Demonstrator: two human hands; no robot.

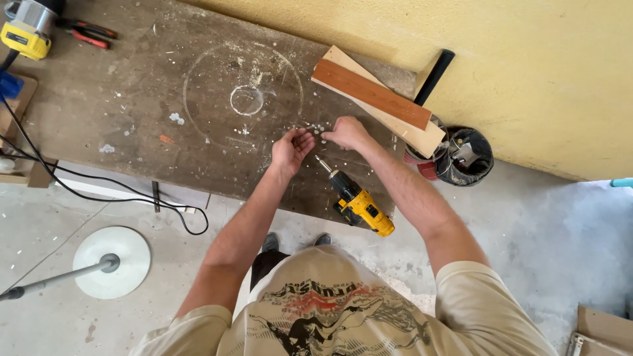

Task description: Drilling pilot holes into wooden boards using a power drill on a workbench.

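Both hands meet over a scatter of small pale screws point(316, 129) at the far middle of the table point(132, 99). The left hand point(291, 149) is cupped, palm up; whether its grip holds any cannot be told. The right hand point(344, 133) pinches down among them, fingertips hidden. Several screws lie ungathered. The yellow drill point(359, 206) rests untouched near the person; planks point(376, 99) lie right.

A workshop — scarred workbench point(132, 112), cordless drill point(359, 206), wood offcuts point(376, 99), dusty concrete floor point(560, 231).
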